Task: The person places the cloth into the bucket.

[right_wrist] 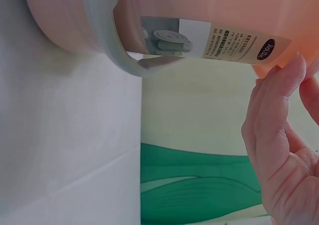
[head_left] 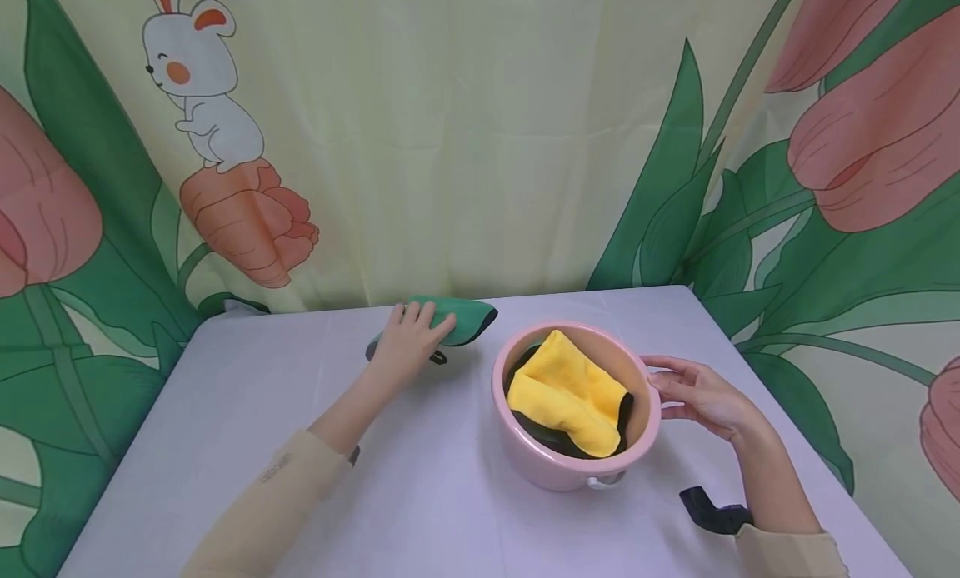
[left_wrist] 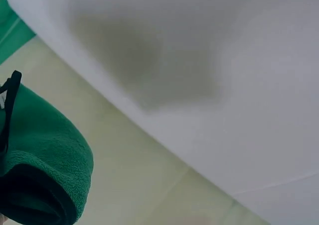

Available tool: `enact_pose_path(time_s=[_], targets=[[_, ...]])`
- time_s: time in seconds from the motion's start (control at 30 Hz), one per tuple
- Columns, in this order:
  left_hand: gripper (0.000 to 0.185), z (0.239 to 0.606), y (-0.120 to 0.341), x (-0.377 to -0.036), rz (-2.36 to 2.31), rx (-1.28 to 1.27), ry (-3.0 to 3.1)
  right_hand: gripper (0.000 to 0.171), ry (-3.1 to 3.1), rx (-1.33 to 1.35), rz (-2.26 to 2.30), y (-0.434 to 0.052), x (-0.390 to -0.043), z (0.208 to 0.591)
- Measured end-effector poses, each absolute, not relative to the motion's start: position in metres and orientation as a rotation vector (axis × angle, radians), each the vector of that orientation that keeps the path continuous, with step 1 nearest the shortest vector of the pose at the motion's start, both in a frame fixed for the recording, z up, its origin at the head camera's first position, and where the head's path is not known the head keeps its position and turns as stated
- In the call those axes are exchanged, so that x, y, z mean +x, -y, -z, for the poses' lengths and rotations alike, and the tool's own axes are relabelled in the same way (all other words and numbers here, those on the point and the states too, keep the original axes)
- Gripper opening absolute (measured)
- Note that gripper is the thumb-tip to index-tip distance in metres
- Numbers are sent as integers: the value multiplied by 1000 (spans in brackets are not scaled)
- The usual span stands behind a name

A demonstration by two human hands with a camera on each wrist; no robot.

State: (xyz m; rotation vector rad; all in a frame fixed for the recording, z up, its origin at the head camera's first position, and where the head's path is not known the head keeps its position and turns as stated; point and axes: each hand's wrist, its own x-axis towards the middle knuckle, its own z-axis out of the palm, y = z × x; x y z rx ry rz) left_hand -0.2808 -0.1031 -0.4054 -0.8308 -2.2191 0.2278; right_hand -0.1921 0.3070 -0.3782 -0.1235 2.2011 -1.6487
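Observation:
My left hand (head_left: 407, 345) grips a folded green towel (head_left: 467, 318) with black edging near the table's far edge. A black loop hangs from this towel, and in the left wrist view its folded end (left_wrist: 52, 155) shows at the lower left, with a shadow on the table. My right hand (head_left: 701, 397) pinches the rim of a pink bucket (head_left: 551, 470) on its right side, fingertips against the outside below the lip. Inside the bucket lies a bunched yellow cloth (head_left: 566, 395) with black edging, over darker material mostly hidden beneath it.
The table (head_left: 405, 495) has a pale cover and ends at a curtain (head_left: 450, 145) printed with tulips and a rabbit. A light handle (head_left: 606, 481) hangs on the bucket's near side, beside a printed label (right_wrist: 219, 40). Black wrist gear (head_left: 716, 511) sits by my right sleeve.

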Motion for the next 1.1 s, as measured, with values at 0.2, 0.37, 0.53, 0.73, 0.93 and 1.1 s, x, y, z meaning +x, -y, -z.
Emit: enact_pose_path(time_s=[0.2, 0.37, 0.53, 0.73, 0.93, 1.1], targets=[[28, 382, 94, -271, -219, -864, 2174, 48, -2200, -132, 1652, -307, -192, 379], [33, 362, 84, -260, -207, -908, 2185, 50, -2202, -125, 1650, -307, -192, 379], [34, 349, 71, -250, -198, -980, 2109, 51, -2205, -126, 1650, -308, -192, 379], [29, 340, 53, -237, -154, -1065, 1957, 51, -2202, -141, 1652, -308, -193, 380], [29, 340, 34, -225, -137, -1149, 1860, 48, -2174, -158, 1667, -309, -194, 379], [30, 347, 19, -218, -145, -1242, 1831, 29, -2125, -206, 1707, -310, -193, 379]])
